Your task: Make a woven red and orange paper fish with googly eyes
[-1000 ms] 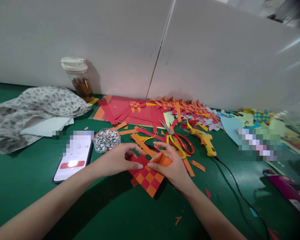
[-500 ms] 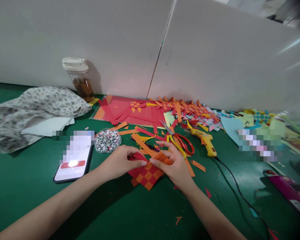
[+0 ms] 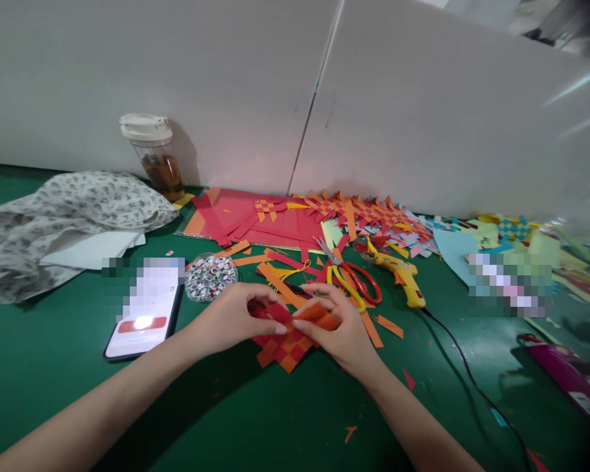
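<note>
Two bare hands meet at the middle of the head camera's view, just above a green table (image 3: 226,419); the left hand (image 3: 238,319) pinches the left side of a red-and-orange woven paper piece (image 3: 291,353) between thumb and curled fingers; the right hand (image 3: 341,328) grips its orange right side in the same way, the two thumbs almost meeting on it; the checkered lower corner points toward the person.

Just beyond the hands lie loose orange and red strips (image 3: 280,282), a yellow tassel (image 3: 295,271) and scissors (image 3: 336,261) with one red and one yellow handle; right of these, a yellow glue gun (image 3: 398,269) trails a black cord (image 3: 459,357); farther right are a pale blue sheet (image 3: 450,252) and, near the edge, a purple object (image 3: 560,373).

Left of the hands sit a round clear container (image 3: 211,277) of small black-and-white pieces and a lit phone (image 3: 147,321), its upper part pixelated; behind them, a patterned cloth (image 3: 78,200) lies partly under white paper (image 3: 93,251); a white-lidded cup (image 3: 160,160) of brown liquid stands near a pale wall (image 3: 216,85); along the wall's foot are red sheets (image 3: 285,226) and a heap of red-and-orange woven pieces (image 3: 368,213).
</note>
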Tool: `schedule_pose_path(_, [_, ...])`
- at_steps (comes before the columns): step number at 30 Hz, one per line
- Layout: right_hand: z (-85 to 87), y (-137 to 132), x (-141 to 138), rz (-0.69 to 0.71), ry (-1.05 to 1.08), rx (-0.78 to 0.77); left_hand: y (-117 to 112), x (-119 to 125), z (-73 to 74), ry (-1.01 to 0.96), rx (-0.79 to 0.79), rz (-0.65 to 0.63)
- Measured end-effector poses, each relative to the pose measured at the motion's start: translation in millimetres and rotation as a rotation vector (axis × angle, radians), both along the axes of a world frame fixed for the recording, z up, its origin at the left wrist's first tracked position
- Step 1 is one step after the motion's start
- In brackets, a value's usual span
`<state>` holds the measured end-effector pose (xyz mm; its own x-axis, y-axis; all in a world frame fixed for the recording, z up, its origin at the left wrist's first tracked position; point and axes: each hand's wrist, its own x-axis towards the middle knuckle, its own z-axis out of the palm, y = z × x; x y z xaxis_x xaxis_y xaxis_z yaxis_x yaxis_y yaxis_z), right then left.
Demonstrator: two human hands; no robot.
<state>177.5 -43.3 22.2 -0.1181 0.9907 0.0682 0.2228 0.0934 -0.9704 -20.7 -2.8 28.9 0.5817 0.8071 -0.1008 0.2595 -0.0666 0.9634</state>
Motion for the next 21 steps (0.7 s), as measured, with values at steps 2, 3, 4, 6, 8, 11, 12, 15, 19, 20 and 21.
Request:
schedule_pose_path(2, [-2.6,-0.5,1.6,-0.066,-0.058,0.112,-0.7,-1.4,5.5,-0.041,-0.001,-0.015])
schedule_pose_path(3, [-3.7,-0.8,2.2,-0.107,-0.075,0.172,-0.8,-2.6,9.3,-0.060,0.007,-0.021])
schedule_pose_path(4, [-4.4,-1.1,2.5,-0.156,-0.083,0.234,-0.7,-4.1,13.6,-0.073,0.024,-0.016])
schedule_pose_path(6, [-4.6,-1.3,2.5,-0.282,-0.082,0.377,0.2,-7.4,22.6,-0.115,0.085,0.053])
schedule_pose_path(8, [-3.3,-1.1,2.0,-0.420,-0.087,0.534,1.9,-10.2,30.3,-0.169,0.125,0.197])
schedule_pose_path(11, [-1.2,-1.2,2.0,-0.550,-0.132,0.758,4.1,-10.8,34.3,-0.210,0.112,0.428])
schedule_pose_path(12, [-0.9,-1.7,2.4,-0.558,-0.157,0.828,4.3,-9.7,33.0,-0.206,0.058,0.442])
schedule_pose_path(15, [-0.2,-4.8,3.8,-0.462,-0.281,1.018,2.7,-3.6,22.9,-0.198,-0.295,0.252])
schedule_pose_path(19, [2.5,-9.2,4.2,-0.150,-0.508,1.142,-0.3,2.7,8.5,-0.332,-0.732,-0.006])
schedule_pose_path(20, [3.0,-9.9,3.9,-0.090,-0.531,1.146,-0.2,2.9,6.6,-0.386,-0.787,-0.017])
schedule_pose_path(21, [3.4,-10.4,3.4,-0.046,-0.539,1.140,0.3,2.5,5.5,-0.436,-0.829,-0.011])
